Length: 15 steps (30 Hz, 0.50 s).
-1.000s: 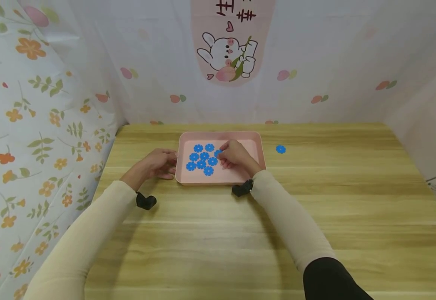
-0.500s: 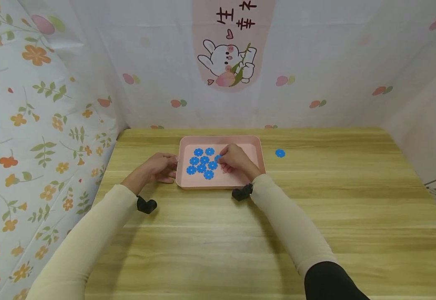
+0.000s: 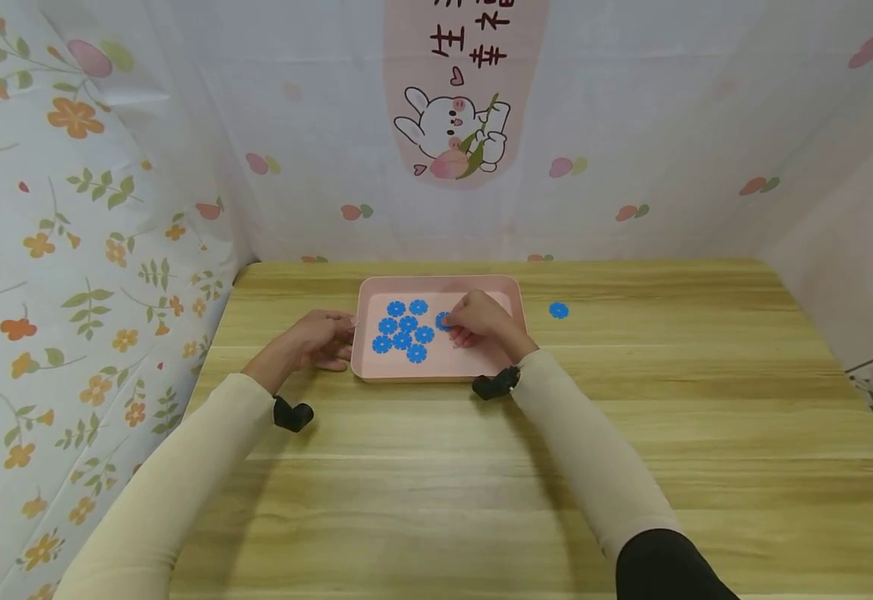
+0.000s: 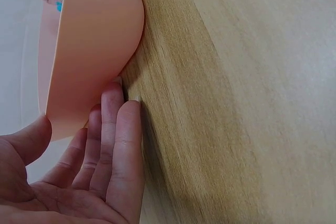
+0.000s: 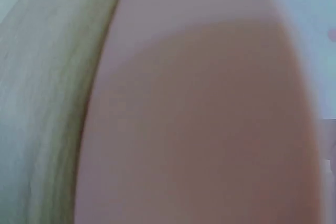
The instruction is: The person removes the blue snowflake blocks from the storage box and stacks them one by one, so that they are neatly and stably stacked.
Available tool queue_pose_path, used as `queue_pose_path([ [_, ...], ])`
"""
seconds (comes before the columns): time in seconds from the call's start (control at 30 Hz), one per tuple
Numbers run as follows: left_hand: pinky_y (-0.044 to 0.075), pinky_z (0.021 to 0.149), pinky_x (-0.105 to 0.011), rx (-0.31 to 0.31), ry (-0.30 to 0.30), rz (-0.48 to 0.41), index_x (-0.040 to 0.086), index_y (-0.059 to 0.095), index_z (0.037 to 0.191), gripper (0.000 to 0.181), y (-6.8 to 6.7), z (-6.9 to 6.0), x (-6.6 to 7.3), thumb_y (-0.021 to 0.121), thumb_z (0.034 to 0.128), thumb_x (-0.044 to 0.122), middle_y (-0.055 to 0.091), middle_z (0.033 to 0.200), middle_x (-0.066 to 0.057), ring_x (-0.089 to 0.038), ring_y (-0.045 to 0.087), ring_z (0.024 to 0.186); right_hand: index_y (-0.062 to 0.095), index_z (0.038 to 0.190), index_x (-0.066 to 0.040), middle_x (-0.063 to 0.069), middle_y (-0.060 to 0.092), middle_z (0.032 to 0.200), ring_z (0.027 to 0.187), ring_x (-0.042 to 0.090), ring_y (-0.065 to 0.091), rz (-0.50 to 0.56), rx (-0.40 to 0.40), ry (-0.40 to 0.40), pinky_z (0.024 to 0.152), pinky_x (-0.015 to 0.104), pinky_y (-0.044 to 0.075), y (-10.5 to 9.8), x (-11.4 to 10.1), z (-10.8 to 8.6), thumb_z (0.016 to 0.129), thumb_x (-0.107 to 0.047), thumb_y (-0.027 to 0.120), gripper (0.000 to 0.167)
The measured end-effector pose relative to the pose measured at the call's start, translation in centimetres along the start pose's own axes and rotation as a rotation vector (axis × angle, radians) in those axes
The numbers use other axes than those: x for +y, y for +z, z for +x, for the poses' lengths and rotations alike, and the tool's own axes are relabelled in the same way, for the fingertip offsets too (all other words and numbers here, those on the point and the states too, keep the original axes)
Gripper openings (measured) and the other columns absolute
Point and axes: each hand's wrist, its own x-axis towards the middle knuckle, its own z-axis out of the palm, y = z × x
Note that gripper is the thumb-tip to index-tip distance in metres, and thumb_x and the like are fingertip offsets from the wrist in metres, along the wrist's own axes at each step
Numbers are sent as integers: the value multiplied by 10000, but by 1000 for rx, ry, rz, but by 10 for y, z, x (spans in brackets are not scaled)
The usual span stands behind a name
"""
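While the left hand (image 3: 319, 340) rests against the near end of the pink tray (image 3: 444, 365), the head view shows the right hand (image 3: 479, 317) reaching inside it, thumb and finger pinching one blue flower-shaped disc (image 3: 444, 321) over the tray floor. Between the two hands, just left of the pinched disc, eight more blue discs (image 3: 408, 324) lie loosely clustered inside the tray, some touching or overlapping. A lone blue disc (image 3: 559, 310) lies outside the tray on the wood-grained counter (image 3: 406, 500), off to the right of the right hand. Below each hand, a black wrist mount (image 3: 293, 414) juts from beside a cream sleeve (image 3: 181, 475). Beyond the hands stands a printed cloth (image 3: 293, 208) with a cartoon rabbit, and a flowered cloth (image 3: 106, 292) hangs left of the left arm. From the left wrist, the left hand appears with its fingers loosely extended, the thumb at the tray's rim and a fingertip at the foot of its outer wall; past it, the right hand shows a speck of blue at its fingertips. From the right wrist, the tray's blurred wall fills most of the view, the counter bordering it on one side, and the grip is hidden.
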Motion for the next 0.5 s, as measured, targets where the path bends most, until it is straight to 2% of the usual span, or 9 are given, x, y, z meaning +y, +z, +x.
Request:
queue_pose_path([
  [0.1, 578, 779, -381, 0, -2, 0, 95, 423, 1444, 446, 1, 1, -1, 437, 1049, 302, 560, 1258, -162, -193, 657, 842, 642, 867, 4, 73, 651, 666, 553, 159, 661, 56, -19, -2, 576, 298, 572, -7, 4, -4, 943, -180, 653, 200],
  [0.2, 578, 779, -382, 5, -6, 2, 95, 434, 1434, 441, 1, 2, -1, 439, 1047, 307, 566, 1245, -157, -195, 659, 842, 599, 982, 34, 89, 656, 681, 555, 172, 675, 133, 11, -30, 583, 325, 580, -16, 7, -9, 943, -136, 648, 181],
  [0.37, 577, 782, -379, 10, -7, 8, 95, 439, 1430, 442, 1, 2, -2, 439, 1047, 315, 564, 1244, -157, -195, 652, 842, 576, 1116, 55, 83, 644, 674, 545, 163, 669, 248, 66, -112, 605, 352, 587, -33, 14, -20, 945, -88, 625, 228],
  [0.5, 576, 788, -385, 12, -5, 8, 93, 433, 1435, 447, 0, 1, -1, 437, 1047, 316, 560, 1247, -158, -193, 653, 843, 567, 1178, 30, 60, 648, 701, 571, 142, 671, 318, 76, -111, 681, 384, 592, -47, 18, -31, 958, -116, 607, 267],
])
